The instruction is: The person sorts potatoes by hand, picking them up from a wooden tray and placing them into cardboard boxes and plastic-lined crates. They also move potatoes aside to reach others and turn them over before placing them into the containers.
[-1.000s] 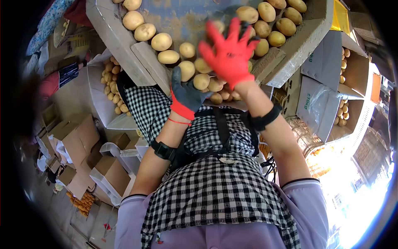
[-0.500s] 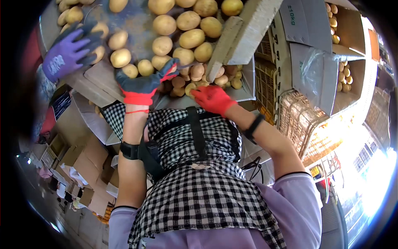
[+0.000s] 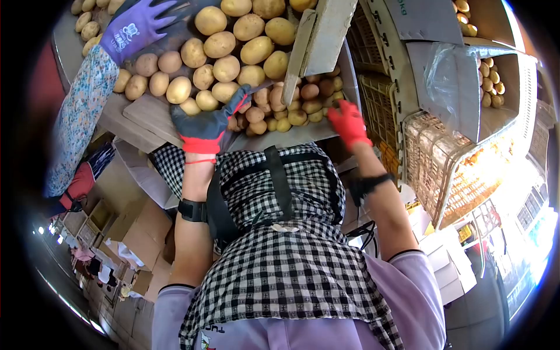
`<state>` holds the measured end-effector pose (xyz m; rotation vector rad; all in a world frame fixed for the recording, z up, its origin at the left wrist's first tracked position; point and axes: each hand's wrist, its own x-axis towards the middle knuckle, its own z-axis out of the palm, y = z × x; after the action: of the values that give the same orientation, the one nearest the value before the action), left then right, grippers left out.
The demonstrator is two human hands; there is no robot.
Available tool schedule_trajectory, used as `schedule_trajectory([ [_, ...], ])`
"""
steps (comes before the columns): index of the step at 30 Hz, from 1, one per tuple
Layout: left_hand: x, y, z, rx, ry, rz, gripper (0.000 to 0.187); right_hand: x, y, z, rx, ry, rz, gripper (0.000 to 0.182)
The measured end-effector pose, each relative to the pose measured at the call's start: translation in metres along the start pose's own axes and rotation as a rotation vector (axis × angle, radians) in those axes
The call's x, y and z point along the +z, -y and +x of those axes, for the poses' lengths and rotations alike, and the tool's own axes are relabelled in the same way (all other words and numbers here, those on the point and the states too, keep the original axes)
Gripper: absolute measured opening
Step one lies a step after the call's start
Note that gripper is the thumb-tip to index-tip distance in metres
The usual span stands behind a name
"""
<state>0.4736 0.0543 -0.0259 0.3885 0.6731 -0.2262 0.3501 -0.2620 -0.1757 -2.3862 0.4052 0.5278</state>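
Observation:
My left hand (image 3: pixel 209 121), in a red and dark grey glove, is spread at the lower edge of the sorting table (image 3: pixel 125 57). It lies beside the nearest potatoes (image 3: pixel 206 100), with nothing gripped in it. My right hand (image 3: pixel 351 123), in a red glove, is at the right wall of the cardboard box (image 3: pixel 280 137), fingers bent over its rim. Smaller potatoes (image 3: pixel 297 117) fill the box, just below the table's edge and against my apron. A slanted board (image 3: pixel 328 38) partly hides the box's far side.
At the upper left, another person's purple-gloved hand (image 3: pixel 129 32) reaches over the potatoes. To the right are yellow plastic crates (image 3: pixel 379 102), a wire-like crate (image 3: pixel 446 169) and open cartons of potatoes (image 3: pixel 493 84). Cardboard boxes (image 3: pixel 137 233) stand at the lower left.
My right hand has moved right from the small potatoes to the box's right rim. More potatoes have gathered near my left hand. The other person's hand has moved up and right.

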Motion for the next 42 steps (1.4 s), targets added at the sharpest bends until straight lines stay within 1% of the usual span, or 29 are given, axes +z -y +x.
schedule_trajectory([
  [1, -0.002, -0.001, 0.002, -0.003, 0.011, -0.015, 0.060, -0.043, 0.011, -0.009, -0.017, -0.109, 0.159, 0.037],
  [3, -0.005, -0.004, 0.000, -0.002, 0.028, -0.030, 0.061, -0.133, 0.053, -0.041, -0.263, -0.209, 0.104, 0.048],
  [4, -0.006, -0.004, 0.000, -0.007, 0.027, -0.035, 0.062, -0.175, 0.056, -0.051, -0.531, -0.375, -0.037, 0.046],
  [5, -0.006, -0.004, 0.000, -0.012, 0.034, -0.039, 0.062, -0.220, 0.048, -0.058, -0.687, -0.516, -0.204, 0.047],
  [7, -0.006, -0.004, -0.002, -0.015, 0.046, -0.058, 0.063, -0.290, 0.007, -0.050, -0.531, -1.031, -0.202, 0.051],
  [9, -0.007, -0.005, -0.003, -0.022, 0.057, -0.075, 0.064, -0.337, 0.026, -0.035, -0.012, -1.170, -0.646, 0.053],
  [11, -0.009, -0.005, -0.002, -0.029, 0.069, -0.105, 0.065, -0.339, -0.004, -0.019, 0.024, -1.059, -0.585, 0.052],
  [12, -0.011, -0.005, -0.002, -0.030, 0.078, -0.118, 0.066, -0.313, 0.015, -0.010, -0.283, -0.964, -0.437, 0.046],
  [13, -0.013, -0.006, -0.004, -0.035, 0.079, -0.136, 0.066, -0.282, 0.048, -0.010, -0.507, -0.774, -0.464, 0.041],
  [14, -0.014, -0.006, -0.004, -0.041, 0.082, -0.146, 0.067, -0.240, 0.088, -0.010, -0.628, -0.671, -0.323, 0.042],
  [16, -0.015, -0.007, -0.004, -0.052, 0.099, -0.166, 0.068, -0.181, 0.159, -0.004, -1.015, -0.516, -0.300, 0.045],
  [17, -0.016, -0.007, -0.004, -0.059, 0.108, -0.178, 0.068, -0.154, 0.189, 0.006, -1.119, -0.504, -0.273, 0.045],
  [19, -0.017, -0.005, -0.004, -0.074, 0.134, -0.220, 0.069, -0.105, 0.246, 0.034, -1.111, -0.550, -0.122, 0.048],
  [21, -0.025, 0.000, -0.009, -0.099, 0.171, -0.297, 0.070, -0.058, 0.289, 0.051, -0.863, -0.595, -0.163, 0.055],
  [22, -0.030, 0.005, -0.013, -0.110, 0.188, -0.346, 0.071, -0.030, 0.293, 0.049, -0.783, -0.493, -0.153, 0.062],
  [23, -0.035, 0.010, -0.017, -0.107, 0.202, -0.380, 0.072, 0.016, 0.270, 0.059, -0.831, -0.575, -0.421, 0.069],
  [25, -0.033, 0.017, -0.024, -0.021, 0.066, -0.248, 0.052, -0.002, 0.268, 0.003, -0.830, -0.147, -0.226, 0.072],
  [27, -0.066, 0.024, -0.022, -0.044, -0.119, -0.194, 0.034, -0.017, 0.270, 0.018, -0.806, -0.203, -0.240, 0.073],
  [28, -0.092, 0.024, -0.021, -0.062, -0.076, -0.101, 0.029, -0.021, 0.272, 0.020, -0.750, -0.241, -0.249, 0.075],
  [29, -0.092, 0.025, -0.024, -0.051, -0.076, -0.114, 0.029, -0.022, 0.281, 0.025, -0.765, -0.235, -0.255, 0.075],
  [31, -0.087, 0.031, -0.025, 0.102, -0.261, -0.102, 0.031, -0.024, 0.305, 0.039, -0.656, -0.248, -0.374, 0.079],
  [32, -0.051, 0.021, -0.036, 0.087, -0.118, -0.088, 0.038, -0.011, 0.297, 0.030, -0.706, -0.201, -0.368, 0.080],
  [33, -0.044, 0.021, -0.039, 0.095, -0.108, -0.087, 0.038, -0.002, 0.285, 0.018, -0.771, -0.190, -0.326, 0.081],
  [35, -0.036, 0.022, -0.040, 0.189, -0.352, -0.035, 0.047, -0.021, 0.286, 0.013, -0.779, -0.137, -0.337, 0.080],
  [36, -0.037, 0.020, -0.041, 0.177, -0.269, 0.021, 0.054, -0.028, 0.294, 0.030, -0.788, -0.137, -0.342, 0.080],
  [38, -0.037, 0.026, -0.038, 0.215, -0.275, 0.067, 0.057, -0.033, 0.313, 0.070, -0.514, -0.343, -0.263, 0.080],
  [39, -0.037, 0.029, -0.037, 0.249, -0.280, 0.124, 0.061, -0.029, 0.312, 0.063, -0.515, -0.339, -0.265, 0.080],
  [41, -0.028, 0.024, -0.037, 0.292, -0.271, 0.183, 0.064, -0.020, 0.305, 0.040, -0.841, -0.210, -0.401, 0.078],
  [42, -0.018, 0.021, -0.040, 0.294, -0.276, 0.131, 0.064, -0.021, 0.299, 0.027, -0.888, -0.121, -0.354, 0.078],
])
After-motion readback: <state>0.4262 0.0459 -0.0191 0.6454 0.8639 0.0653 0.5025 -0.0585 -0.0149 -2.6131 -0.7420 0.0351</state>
